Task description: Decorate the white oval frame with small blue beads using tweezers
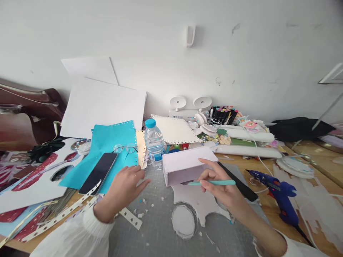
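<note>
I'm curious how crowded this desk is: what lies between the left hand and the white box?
In the head view, a stretch of grey mat shows between the left hand and the white box; the water bottle stands beyond that gap.

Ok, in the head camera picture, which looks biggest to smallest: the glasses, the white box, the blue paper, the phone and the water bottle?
Largest to smallest:
1. Blue paper
2. White box
3. Water bottle and phone: too alike to rank
4. Glasses
</note>
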Demonstrator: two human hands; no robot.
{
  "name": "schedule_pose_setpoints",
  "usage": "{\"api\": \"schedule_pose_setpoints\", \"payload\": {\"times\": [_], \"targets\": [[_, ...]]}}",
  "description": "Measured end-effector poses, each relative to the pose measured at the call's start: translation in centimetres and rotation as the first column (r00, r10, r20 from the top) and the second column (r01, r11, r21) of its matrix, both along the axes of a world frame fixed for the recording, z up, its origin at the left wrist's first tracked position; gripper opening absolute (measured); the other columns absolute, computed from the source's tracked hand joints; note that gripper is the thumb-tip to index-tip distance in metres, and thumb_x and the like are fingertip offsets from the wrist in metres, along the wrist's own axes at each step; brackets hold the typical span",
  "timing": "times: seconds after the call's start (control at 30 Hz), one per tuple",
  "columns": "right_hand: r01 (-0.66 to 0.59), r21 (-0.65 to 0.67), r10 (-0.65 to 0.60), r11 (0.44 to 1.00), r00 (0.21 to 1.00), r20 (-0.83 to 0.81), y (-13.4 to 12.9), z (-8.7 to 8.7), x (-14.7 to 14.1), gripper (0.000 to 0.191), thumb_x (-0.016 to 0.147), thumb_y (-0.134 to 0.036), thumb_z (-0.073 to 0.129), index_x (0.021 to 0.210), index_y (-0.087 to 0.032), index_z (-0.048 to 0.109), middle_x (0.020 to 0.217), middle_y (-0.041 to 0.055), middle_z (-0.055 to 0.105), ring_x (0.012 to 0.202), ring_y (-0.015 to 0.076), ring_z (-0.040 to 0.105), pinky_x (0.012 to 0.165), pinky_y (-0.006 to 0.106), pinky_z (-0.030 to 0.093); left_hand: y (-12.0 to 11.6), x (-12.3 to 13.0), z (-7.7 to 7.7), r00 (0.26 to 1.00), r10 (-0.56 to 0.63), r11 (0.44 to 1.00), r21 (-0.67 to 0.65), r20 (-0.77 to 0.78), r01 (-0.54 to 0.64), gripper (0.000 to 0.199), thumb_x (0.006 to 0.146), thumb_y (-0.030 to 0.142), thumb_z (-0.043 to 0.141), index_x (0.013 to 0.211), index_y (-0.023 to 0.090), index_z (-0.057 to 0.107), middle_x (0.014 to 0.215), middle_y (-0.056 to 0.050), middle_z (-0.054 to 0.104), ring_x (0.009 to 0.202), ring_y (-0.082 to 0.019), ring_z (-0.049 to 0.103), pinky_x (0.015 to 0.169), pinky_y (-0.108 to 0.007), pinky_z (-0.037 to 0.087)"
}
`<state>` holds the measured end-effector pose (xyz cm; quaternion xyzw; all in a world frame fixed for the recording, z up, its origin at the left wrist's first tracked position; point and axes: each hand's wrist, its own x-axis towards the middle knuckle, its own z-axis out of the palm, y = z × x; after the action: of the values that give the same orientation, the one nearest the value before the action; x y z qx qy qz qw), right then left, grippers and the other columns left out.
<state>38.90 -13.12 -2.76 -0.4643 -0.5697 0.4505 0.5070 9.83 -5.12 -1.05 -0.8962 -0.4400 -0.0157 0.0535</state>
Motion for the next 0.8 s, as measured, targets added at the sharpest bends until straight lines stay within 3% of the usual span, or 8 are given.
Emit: {"api": "schedule_pose_setpoints", "payload": {"times": [0.13, 0.27, 0.4, 0.63, 0.8], "targets": [[0.096, 0.055, -0.096, 0.994, 0.995, 0.004, -0.2, 0.1, -0.2, 0.039, 0.089, -0.035, 0.055, 0.127, -0.025, 0.048, 0.071, -0.0011, 0.056, 0.064, 0.0157, 0.055, 0.063, 0.030, 0.046, 2.9, -0.8, -0.8, 0.995, 0.098, 0.991, 0.096, 0.001, -0.098, 0.018, 0.088, 0.030, 0.055, 0.097, 0.017, 0.062, 0.100, -0.012, 0.063, 0.095, -0.031, 0.059, 0.071, -0.036, 0.044], [0.190, 0.040, -0.189, 0.981, 0.982, -0.027, -0.9, -1.3, 0.2, 0.031, 0.089, -0.037, 0.056, 0.118, -0.026, 0.053, 0.069, -0.0013, 0.054, 0.062, 0.0160, 0.053, 0.060, 0.030, 0.044, 4.1, -1.2, -1.1, 0.992, 0.123, 0.990, 0.065, 0.013, -0.123, 0.018, 0.090, 0.022, 0.045, 0.096, 0.017, 0.061, 0.095, -0.012, 0.064, 0.090, -0.029, 0.060, 0.064, -0.032, 0.042], [0.271, -0.027, -0.272, 0.962, 0.953, -0.133, -1.6, -3.0, 1.0, 0.027, 0.088, -0.038, 0.058, 0.112, -0.025, 0.056, 0.070, -0.0011, 0.052, 0.061, 0.0160, 0.051, 0.057, 0.029, 0.040, 4.6, -2.3, -0.5, 0.979, 0.192, 0.979, 0.049, 0.070, -0.196, 0.028, 0.096, 0.023, 0.031, 0.097, 0.017, 0.058, 0.091, -0.011, 0.064, 0.082, -0.025, 0.062, 0.057, -0.028, 0.037], [0.274, -0.077, -0.285, 0.959, 0.927, -0.243, -1.9, -3.7, 1.6, 0.017, 0.089, -0.036, 0.058, 0.104, -0.026, 0.059, 0.067, -0.0024, 0.048, 0.062, 0.0147, 0.048, 0.058, 0.029, 0.036, 6.3, -3.5, 0.3, 0.941, 0.290, 0.956, -0.014, 0.177, -0.292, 0.022, 0.093, 0.029, 0.036, 0.091, 0.019, 0.056, 0.078, -0.007, 0.067, 0.068, -0.023, 0.063, 0.054, -0.026, 0.030], [0.270, -0.074, -0.280, 0.960, 0.931, -0.235, -2.0, -3.5, 1.5, 0.015, 0.090, -0.035, 0.057, 0.101, -0.025, 0.059, 0.067, -0.0018, 0.048, 0.063, 0.0150, 0.047, 0.059, 0.030, 0.035, 7.3, -4.0, 0.3, 0.910, 0.309, 0.951, -0.077, 0.278, -0.299, 0.023, 0.090, 0.033, 0.040, 0.088, 0.019, 0.058, 0.081, -0.007, 0.070, 0.074, -0.023, 0.064, 0.059, -0.025, 0.035]]}}
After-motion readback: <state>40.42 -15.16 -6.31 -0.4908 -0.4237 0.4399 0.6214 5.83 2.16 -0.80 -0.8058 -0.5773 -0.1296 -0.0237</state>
